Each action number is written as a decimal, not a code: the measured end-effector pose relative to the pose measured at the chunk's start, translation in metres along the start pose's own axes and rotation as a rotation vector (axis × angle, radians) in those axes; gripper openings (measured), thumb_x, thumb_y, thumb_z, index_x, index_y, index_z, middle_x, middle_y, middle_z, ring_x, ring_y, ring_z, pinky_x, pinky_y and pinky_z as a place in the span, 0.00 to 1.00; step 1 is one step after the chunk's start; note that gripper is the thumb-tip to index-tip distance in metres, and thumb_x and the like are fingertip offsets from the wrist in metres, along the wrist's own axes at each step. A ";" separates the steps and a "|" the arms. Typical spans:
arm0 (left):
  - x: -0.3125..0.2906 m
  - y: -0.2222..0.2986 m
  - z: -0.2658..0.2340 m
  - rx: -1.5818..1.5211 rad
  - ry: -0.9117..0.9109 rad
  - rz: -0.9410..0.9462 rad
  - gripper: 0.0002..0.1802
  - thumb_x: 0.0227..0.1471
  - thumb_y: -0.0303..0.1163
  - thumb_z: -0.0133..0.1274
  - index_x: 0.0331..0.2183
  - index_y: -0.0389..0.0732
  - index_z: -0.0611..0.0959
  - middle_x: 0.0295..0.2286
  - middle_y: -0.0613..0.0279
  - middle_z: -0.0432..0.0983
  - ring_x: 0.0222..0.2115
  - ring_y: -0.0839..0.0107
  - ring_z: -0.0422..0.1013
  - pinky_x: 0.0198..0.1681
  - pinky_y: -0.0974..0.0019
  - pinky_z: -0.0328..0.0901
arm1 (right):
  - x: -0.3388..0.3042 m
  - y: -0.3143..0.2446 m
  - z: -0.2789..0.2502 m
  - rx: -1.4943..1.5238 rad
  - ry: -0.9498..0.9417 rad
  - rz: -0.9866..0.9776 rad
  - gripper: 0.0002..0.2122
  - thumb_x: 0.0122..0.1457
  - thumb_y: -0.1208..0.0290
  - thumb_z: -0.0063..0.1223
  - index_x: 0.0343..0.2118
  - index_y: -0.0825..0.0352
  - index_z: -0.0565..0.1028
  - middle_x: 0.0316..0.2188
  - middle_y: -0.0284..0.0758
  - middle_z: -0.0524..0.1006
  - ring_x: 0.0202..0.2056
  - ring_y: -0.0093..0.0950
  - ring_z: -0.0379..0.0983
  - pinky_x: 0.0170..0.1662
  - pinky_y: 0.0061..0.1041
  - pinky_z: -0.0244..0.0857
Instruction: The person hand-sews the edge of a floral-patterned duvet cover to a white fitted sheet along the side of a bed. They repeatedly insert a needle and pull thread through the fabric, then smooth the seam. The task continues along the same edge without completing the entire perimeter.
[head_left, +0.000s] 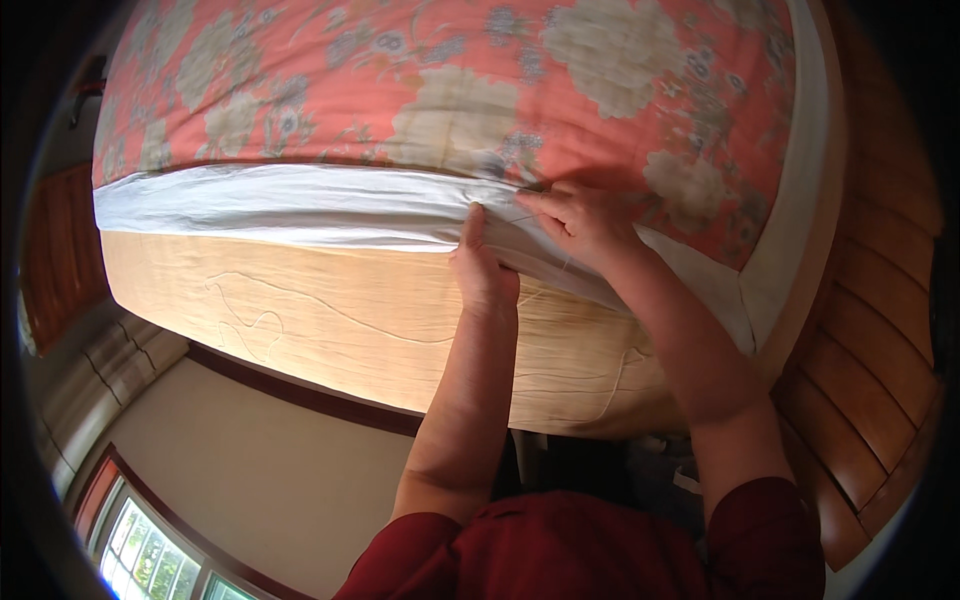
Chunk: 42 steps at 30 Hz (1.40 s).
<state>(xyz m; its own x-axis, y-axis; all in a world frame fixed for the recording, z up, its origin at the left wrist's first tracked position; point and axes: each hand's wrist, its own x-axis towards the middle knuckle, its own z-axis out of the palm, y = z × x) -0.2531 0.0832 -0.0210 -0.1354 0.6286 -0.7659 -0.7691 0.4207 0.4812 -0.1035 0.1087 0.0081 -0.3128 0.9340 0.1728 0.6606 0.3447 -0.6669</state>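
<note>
A coral quilt with large pale flowers (440,120) is spread before me, edged with a white cloth border (300,205). My left hand (483,272) is closed on this border, thumb on top and fingers hidden under the fold. Just right of it, my right hand (585,222) pinches at the line where border and quilt meet. A fine line shows by its fingertips; whether it is a needle or thread I cannot tell. Pale thread (340,312) trails in loose loops over the tan surface (160,265) below the border and passes behind my left wrist.
Curved wooden slats (870,330) stand along the right side. At lower left are a window (150,550), a beige wall (270,440) and a striped curtain (110,370). A wooden piece (60,260) stands at the far left.
</note>
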 end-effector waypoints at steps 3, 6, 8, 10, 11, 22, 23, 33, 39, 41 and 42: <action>-0.004 0.001 0.010 -0.003 0.034 0.002 0.18 0.55 0.36 0.46 0.43 0.33 0.72 0.34 0.60 0.71 0.36 0.71 0.68 0.39 0.66 0.65 | -0.005 0.004 0.007 -0.039 0.012 0.059 0.12 0.50 0.74 0.53 0.39 0.56 0.77 0.23 0.33 0.74 0.26 0.32 0.72 0.28 0.29 0.67; -0.011 0.006 0.026 0.051 0.094 -0.018 0.18 0.53 0.33 0.49 0.42 0.32 0.72 0.37 0.57 0.71 0.38 0.66 0.69 0.42 0.64 0.65 | -0.008 0.009 0.010 -0.023 0.031 0.054 0.12 0.50 0.74 0.53 0.39 0.56 0.77 0.24 0.33 0.75 0.27 0.33 0.73 0.29 0.30 0.67; -0.003 0.003 0.020 -0.009 0.044 -0.048 0.16 0.57 0.36 0.43 0.41 0.34 0.72 0.34 0.61 0.71 0.35 0.70 0.69 0.40 0.69 0.64 | -0.007 0.008 0.009 0.011 0.050 0.046 0.12 0.51 0.73 0.53 0.40 0.56 0.77 0.25 0.34 0.75 0.27 0.33 0.73 0.30 0.31 0.67; -0.004 0.002 0.021 -0.078 -0.073 -0.048 0.16 0.57 0.34 0.42 0.42 0.33 0.72 0.35 0.61 0.71 0.36 0.68 0.68 0.40 0.69 0.64 | -0.007 0.008 0.006 0.084 0.054 0.064 0.12 0.51 0.73 0.53 0.40 0.56 0.76 0.25 0.34 0.75 0.28 0.34 0.73 0.30 0.31 0.68; -0.004 0.001 0.022 -0.113 -0.132 -0.049 0.16 0.57 0.34 0.42 0.43 0.33 0.71 0.36 0.61 0.71 0.37 0.67 0.68 0.40 0.69 0.64 | -0.007 0.009 0.005 0.121 0.056 0.073 0.12 0.51 0.73 0.53 0.40 0.56 0.76 0.25 0.35 0.75 0.28 0.34 0.73 0.30 0.31 0.68; 0.011 0.002 0.032 0.064 -0.200 -0.091 0.19 0.52 0.32 0.47 0.46 0.35 0.72 0.41 0.58 0.71 0.42 0.65 0.68 0.48 0.62 0.62 | -0.012 0.015 -0.009 0.391 0.060 0.149 0.10 0.54 0.75 0.49 0.39 0.62 0.73 0.28 0.36 0.75 0.30 0.30 0.73 0.34 0.27 0.67; 0.005 0.006 0.037 0.060 -0.205 -0.104 0.19 0.52 0.32 0.48 0.46 0.36 0.73 0.41 0.58 0.71 0.42 0.65 0.68 0.48 0.62 0.63 | -0.012 0.014 -0.018 0.508 0.108 0.198 0.09 0.54 0.76 0.48 0.38 0.63 0.72 0.27 0.36 0.75 0.30 0.29 0.73 0.35 0.27 0.67; 0.007 0.002 0.019 -0.125 -0.299 -0.234 0.20 0.53 0.37 0.49 0.46 0.39 0.71 0.44 0.61 0.71 0.45 0.64 0.66 0.50 0.58 0.61 | -0.048 0.031 -0.104 0.806 0.001 0.589 0.07 0.62 0.69 0.43 0.35 0.67 0.70 0.23 0.24 0.66 0.23 0.15 0.61 0.27 0.17 0.60; 0.004 0.003 0.022 -0.108 -0.278 -0.200 0.20 0.54 0.37 0.48 0.47 0.39 0.71 0.44 0.60 0.70 0.46 0.63 0.66 0.51 0.57 0.60 | -0.058 0.033 -0.090 0.836 -0.089 0.547 0.06 0.61 0.72 0.43 0.35 0.68 0.71 0.22 0.26 0.67 0.22 0.15 0.62 0.27 0.17 0.60; 0.004 0.002 0.023 -0.112 -0.286 -0.196 0.20 0.54 0.37 0.47 0.47 0.39 0.71 0.44 0.60 0.71 0.46 0.63 0.66 0.51 0.56 0.61 | -0.057 0.033 -0.076 0.717 -0.192 0.498 0.05 0.61 0.75 0.43 0.34 0.68 0.71 0.21 0.26 0.66 0.22 0.14 0.61 0.26 0.16 0.59; 0.004 0.002 0.023 -0.113 -0.283 -0.195 0.20 0.54 0.37 0.48 0.47 0.39 0.71 0.45 0.60 0.70 0.46 0.63 0.66 0.51 0.57 0.61 | -0.057 0.034 -0.070 0.681 -0.170 0.459 0.05 0.61 0.75 0.44 0.34 0.69 0.71 0.21 0.26 0.66 0.22 0.14 0.61 0.26 0.16 0.59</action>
<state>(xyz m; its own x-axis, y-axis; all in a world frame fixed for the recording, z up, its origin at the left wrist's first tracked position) -0.2412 0.1015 -0.0128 0.1865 0.7065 -0.6827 -0.8299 0.4852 0.2755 -0.0150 0.0741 0.0263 -0.2480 0.9217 -0.2984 0.2084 -0.2501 -0.9455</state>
